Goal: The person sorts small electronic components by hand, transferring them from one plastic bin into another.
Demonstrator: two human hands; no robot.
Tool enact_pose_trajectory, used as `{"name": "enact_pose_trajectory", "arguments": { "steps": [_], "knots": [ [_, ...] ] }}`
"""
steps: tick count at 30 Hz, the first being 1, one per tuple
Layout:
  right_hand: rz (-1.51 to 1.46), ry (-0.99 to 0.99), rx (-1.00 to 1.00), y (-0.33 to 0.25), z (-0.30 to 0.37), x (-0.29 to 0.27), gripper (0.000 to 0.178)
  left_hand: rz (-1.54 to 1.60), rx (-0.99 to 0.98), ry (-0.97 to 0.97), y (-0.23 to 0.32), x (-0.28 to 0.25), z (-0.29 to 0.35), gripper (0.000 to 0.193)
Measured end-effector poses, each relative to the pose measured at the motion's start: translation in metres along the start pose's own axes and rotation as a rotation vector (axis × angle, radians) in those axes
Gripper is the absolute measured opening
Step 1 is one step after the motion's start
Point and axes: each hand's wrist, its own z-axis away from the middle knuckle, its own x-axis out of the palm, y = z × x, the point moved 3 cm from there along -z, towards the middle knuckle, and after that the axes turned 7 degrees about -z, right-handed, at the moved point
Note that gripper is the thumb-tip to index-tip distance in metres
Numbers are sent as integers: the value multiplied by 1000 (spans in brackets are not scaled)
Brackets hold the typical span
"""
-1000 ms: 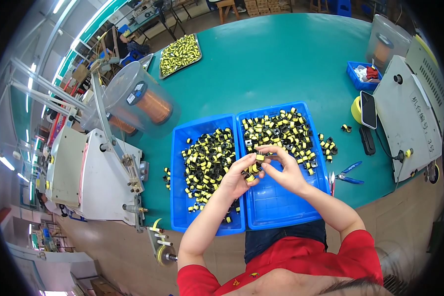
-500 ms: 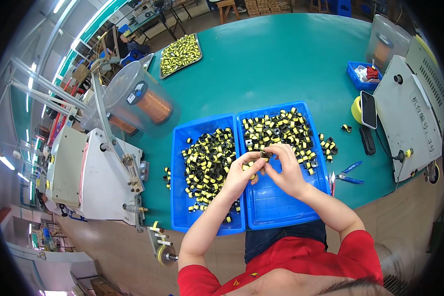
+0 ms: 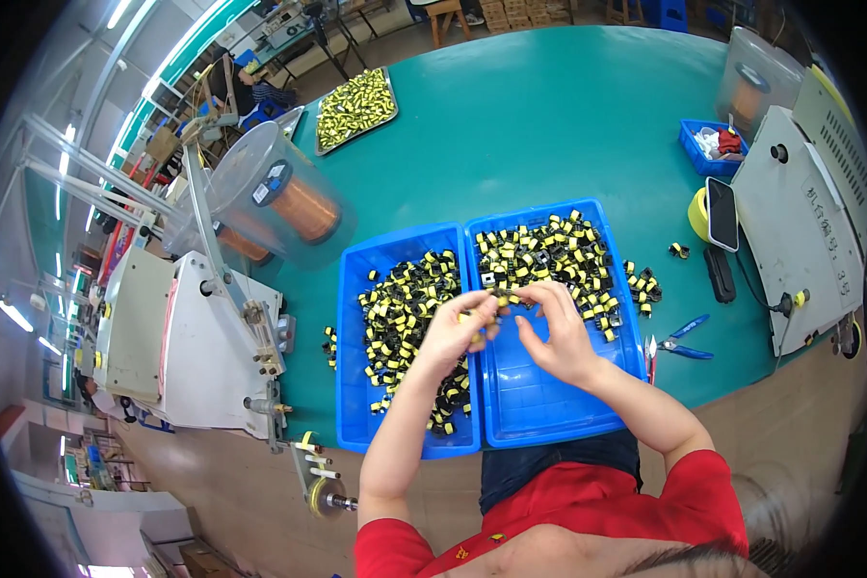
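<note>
My left hand is over the inner edges of two blue bins, its fingers curled round a small yellow-and-black coil, partly hidden and blurred. Just right of it, above the right bin, my right hand has its thumb and forefinger apart. Another dark piece shows near its fingertips; I cannot tell whether they touch it. Many black bobbins wound with yellow tape fill the far part of the right bin. The left bin holds a heap of similar coils.
Blue-handled pliers, loose coils, a phone and a yellow tape roll lie on the right. Machines stand at both sides, with copper wire spools under clear covers. A metal tray of yellow parts sits far left.
My left hand has moved slightly left and down, away from my right hand, with a coil in its fingers. My right thumb and forefinger have spread apart; that hand stays nearly in place.
</note>
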Motion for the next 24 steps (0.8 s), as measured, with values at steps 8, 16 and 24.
{"name": "enact_pose_trajectory", "arguments": {
  "steps": [8, 16, 24],
  "knots": [
    [153, -190, 109, 14, 9, 7, 23, -1189, 463, 1035, 18, -81, 12, 23],
    [638, -557, 149, 23, 40, 31, 61, -978, 465, 981, 22, -75, 13, 20],
    [877, -556, -165, 39, -15, 48, 81, -980, 575, 972, 28, -53, 15, 12]
  ]
}}
